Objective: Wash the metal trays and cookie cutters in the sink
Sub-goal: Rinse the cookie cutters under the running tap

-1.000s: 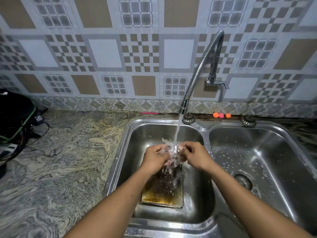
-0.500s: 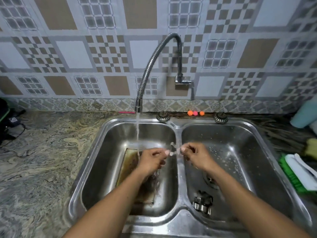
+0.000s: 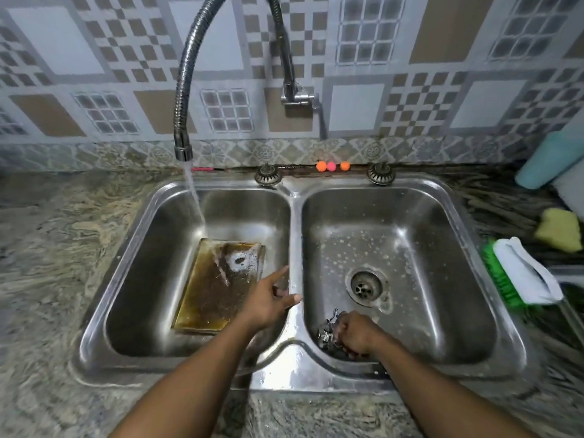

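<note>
while water (image 3: 196, 200) strikes the browned rectangular tray (image 3: 202, 295), right hand (image 3: 357, 335) grips shiny cutters (image 3: 327, 330)

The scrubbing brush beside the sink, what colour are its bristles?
Bright green bristles; the head view shows them best.

Beyond my left fingers (image 3: 279, 274), a flexible faucet hose (image 3: 186, 74) pours water; three small balls (image 3: 331, 166), two orange and one pink, line the foot of the tiled wall (image 3: 357, 105); far right of my right fingers (image 3: 343, 324), a green-bristled brush (image 3: 521, 271), a yellow sponge (image 3: 558, 229) and a teal bottle (image 3: 550, 162) sit on the marbled counter (image 3: 63, 248).
</note>
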Motion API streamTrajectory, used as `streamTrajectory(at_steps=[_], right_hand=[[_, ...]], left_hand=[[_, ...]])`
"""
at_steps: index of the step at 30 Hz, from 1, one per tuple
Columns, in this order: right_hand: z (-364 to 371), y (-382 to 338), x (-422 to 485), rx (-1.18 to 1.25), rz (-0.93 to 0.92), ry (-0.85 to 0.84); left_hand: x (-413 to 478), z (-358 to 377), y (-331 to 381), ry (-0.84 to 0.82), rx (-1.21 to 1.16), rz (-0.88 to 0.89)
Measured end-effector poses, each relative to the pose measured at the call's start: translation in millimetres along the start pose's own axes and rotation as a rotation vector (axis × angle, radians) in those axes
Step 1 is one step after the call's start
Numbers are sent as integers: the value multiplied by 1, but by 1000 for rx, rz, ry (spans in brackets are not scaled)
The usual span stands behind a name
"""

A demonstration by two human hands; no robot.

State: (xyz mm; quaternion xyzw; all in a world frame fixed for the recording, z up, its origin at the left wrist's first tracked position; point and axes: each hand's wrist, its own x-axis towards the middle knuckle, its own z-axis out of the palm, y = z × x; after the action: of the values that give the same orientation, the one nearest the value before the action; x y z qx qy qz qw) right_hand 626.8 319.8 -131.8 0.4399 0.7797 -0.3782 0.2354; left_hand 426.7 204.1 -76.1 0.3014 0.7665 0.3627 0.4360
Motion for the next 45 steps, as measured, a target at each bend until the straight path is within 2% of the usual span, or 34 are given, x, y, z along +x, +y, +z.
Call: streamTrajectory(at_steps=[3, 6, 9, 11, 15, 18, 23, 28, 30, 33, 35, 38, 41, 45], right_hand=[[-13, -13, -4, -144, 7, -8], [-48, -49, -15, -248, 10, 154], [-73, -104, -10, -93, -120, 392], [-74, -147, 4, 5, -215, 470], [-39, -226, 39, 0, -320, 376], [-2, -261, 75, -13, -299, 275], [43, -263, 131, -138, -223, 180], [51, -264, 118, -14, -215, 332], [46, -270, 106, 8, -256, 377], [23, -282, 76, -36, -416, 479], [7, -286, 53, 64, -503, 551], [-1, -277, 25, 266, -527, 575], [-4, -269, 6, 354, -515, 592], [-19, -277, 1, 212, -580, 626]], left_hand=[[2, -11, -7, -36, -28, -39], [8, -36, -18, 25, -87, -82], [18, -71, -29, 145, -180, -121], [25, -97, -37, 197, -190, -140], [33, -139, -48, 208, -285, -154], [39, -159, -57, 194, -271, -163], [42, -185, -81, 121, -266, -193], [43, -197, -97, 95, -255, -194], [45, -199, -96, 82, -254, -183], [43, -198, -82, 20, -329, -162], [40, -196, -69, -45, -382, -140], [37, -193, -50, -75, -432, -89], [33, -190, -39, -73, -415, -47], [26, -182, -34, -26, -459, -13]])
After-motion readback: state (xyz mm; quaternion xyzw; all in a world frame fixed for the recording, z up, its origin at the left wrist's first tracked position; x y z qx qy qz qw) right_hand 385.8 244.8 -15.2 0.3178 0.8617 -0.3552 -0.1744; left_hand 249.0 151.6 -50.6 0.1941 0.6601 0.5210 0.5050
